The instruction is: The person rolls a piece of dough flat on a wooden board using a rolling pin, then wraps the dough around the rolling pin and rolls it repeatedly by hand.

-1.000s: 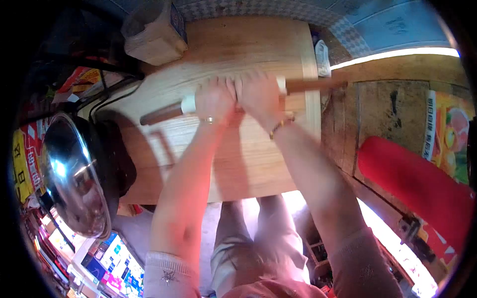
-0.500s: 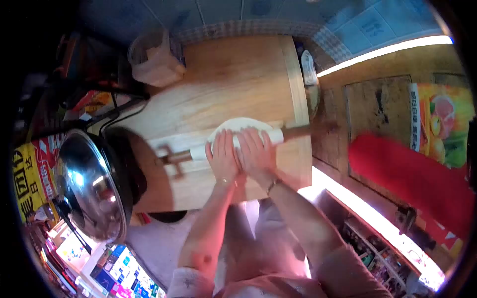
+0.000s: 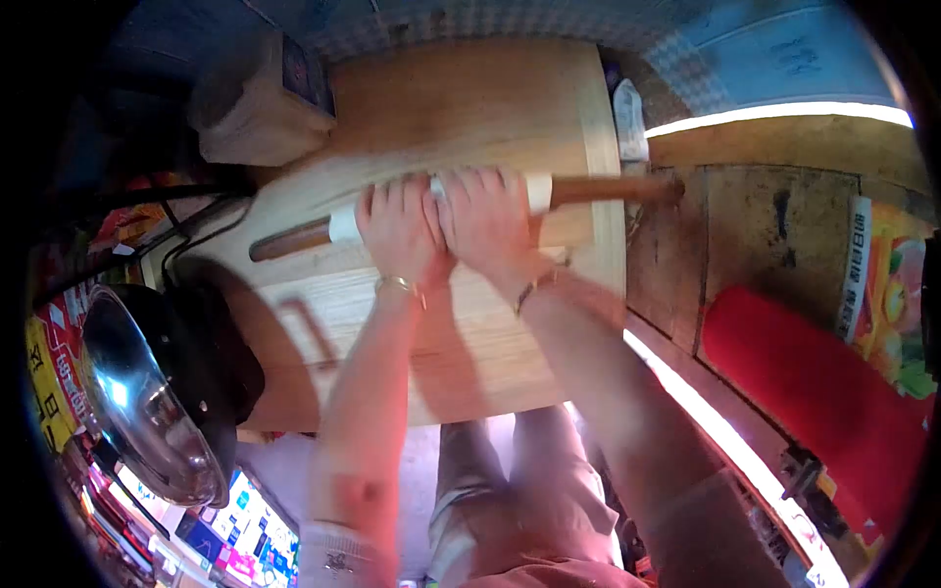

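A long wooden rod (image 3: 613,190) lies across the wooden board (image 3: 461,88), tilted a little, with white dough (image 3: 538,193) wrapped around its middle. Side by side on the dough rest my left hand (image 3: 403,227) and my right hand (image 3: 484,214), pressing on the roll with fingers curved over its far side. The dough shows at both outer sides of my hands, and bare wood sticks out at each end. My palms hide the middle of the roll.
On the left sit a shiny metal lid (image 3: 147,397) and dark cookware. A plastic container (image 3: 260,108) stands at the board's back left corner. A white bottle-like object (image 3: 629,120) is beyond the right edge. Farther right lies a red roll-shaped thing (image 3: 814,392).
Compared with half a second ago, my hands and the rod are farther from my body. The dough sheet that showed flat beyond the rod no longer shows. The camera view has shifted too.
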Demonstrator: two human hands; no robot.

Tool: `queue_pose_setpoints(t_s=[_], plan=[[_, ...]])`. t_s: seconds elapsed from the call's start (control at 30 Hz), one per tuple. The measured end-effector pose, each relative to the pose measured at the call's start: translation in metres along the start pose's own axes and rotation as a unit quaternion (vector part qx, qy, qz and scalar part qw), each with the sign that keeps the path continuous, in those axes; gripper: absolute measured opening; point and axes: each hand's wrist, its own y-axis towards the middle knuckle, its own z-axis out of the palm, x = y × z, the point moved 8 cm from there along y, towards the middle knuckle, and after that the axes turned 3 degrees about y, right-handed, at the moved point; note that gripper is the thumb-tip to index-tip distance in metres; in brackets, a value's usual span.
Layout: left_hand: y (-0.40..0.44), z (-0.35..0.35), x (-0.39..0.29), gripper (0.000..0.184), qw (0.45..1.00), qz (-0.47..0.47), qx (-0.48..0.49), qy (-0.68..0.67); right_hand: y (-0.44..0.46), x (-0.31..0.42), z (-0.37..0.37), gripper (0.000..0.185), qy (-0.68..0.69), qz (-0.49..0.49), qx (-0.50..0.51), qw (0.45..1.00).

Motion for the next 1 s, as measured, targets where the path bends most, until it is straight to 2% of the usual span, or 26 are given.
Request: queue_pose_setpoints(t_s=[0.03,0.07,0.1,0.17,0.23,0.27,0.3,0.33,0.37,0.4,0.47,0.53,0.57,0.7,0.77,0.87,0.9,0.93,0.97,1.0], plan=[[0.028,0.023,0.007,0.021,0.993,0.005,0.106,0.049,0.024,-0.006,0.013,0.019,-0.04,0.006,0.089,0.995],[0.043,0.046,0.013,0.02,0.974,0.01,0.204,0.098,0.04,-0.014,0.016,0.019,-0.04,0.007,0.084,0.996],[0.047,0.054,0.016,0.02,0.974,0.013,0.202,0.1,0.05,-0.016,0.019,0.021,-0.05,0.01,0.082,0.995],[0.036,0.029,0.008,0.02,0.994,0.055,0.026,0.089,0.027,-0.007,0.011,0.024,-0.058,0.015,0.089,0.994],[-0.015,0.008,-0.011,0.02,0.984,0.041,0.146,0.096,-0.02,0.002,0.0,0.021,-0.06,0.007,0.118,0.991],[-0.064,0.009,-0.013,0.019,0.983,0.038,0.167,0.072,-0.055,0.024,-0.03,0.02,-0.119,-0.018,0.094,0.988],[-0.103,-0.01,-0.022,0.017,0.974,0.003,0.227,0.027,-0.102,0.031,-0.036,0.018,-0.056,0.057,0.199,0.977],[-0.145,-0.048,-0.04,0.017,0.995,0.042,0.081,0.033,-0.15,0.049,-0.059,0.018,-0.092,0.006,0.022,0.995],[-0.168,-0.071,-0.054,0.019,0.994,0.04,0.089,0.053,-0.176,0.061,-0.077,0.022,-0.064,0.03,0.049,0.996],[-0.176,-0.079,-0.056,0.018,0.981,-0.041,0.18,-0.06,-0.167,0.058,-0.075,0.022,-0.067,0.026,0.042,0.997],[-0.163,-0.048,-0.048,0.018,0.963,-0.004,0.261,-0.063,-0.18,0.049,-0.053,0.022,0.018,0.072,0.17,0.983],[-0.112,-0.025,-0.04,0.019,0.951,0.031,0.307,0.009,-0.127,0.036,-0.042,0.023,-0.096,-0.005,0.217,0.971],[-0.133,-0.032,-0.04,0.019,0.944,0.027,0.329,0.009,-0.145,0.048,-0.043,0.023,-0.085,0.003,0.236,0.968],[-0.089,-0.032,-0.035,0.031,0.994,0.008,0.111,0.0,-0.095,0.031,-0.048,0.032,-0.037,0.043,0.1,0.993],[-0.113,-0.028,-0.039,0.033,0.997,-0.003,0.081,-0.006,-0.117,0.033,-0.052,0.034,-0.046,0.026,0.09,0.995],[-0.089,-0.02,-0.028,0.036,0.996,-0.001,0.085,-0.018,-0.111,0.028,-0.038,0.035,-0.02,0.024,0.106,0.994],[-0.066,-0.001,-0.021,0.035,0.993,-0.003,0.118,-0.03,-0.079,0.014,-0.03,0.034,-0.005,0.013,0.087,0.996],[-0.047,0.01,-0.016,0.035,0.987,-0.008,0.154,-0.041,-0.05,0.005,-0.023,0.032,-0.001,0.03,0.108,0.994],[-0.012,0.017,-0.016,0.034,0.988,0.013,0.155,0.006,-0.026,-0.005,-0.017,0.031,0.005,0.052,0.134,0.99],[0.015,0.019,-0.017,0.033,0.985,0.035,0.162,0.054,0.012,-0.016,-0.019,0.028,-0.046,-0.004,0.065,0.997]])
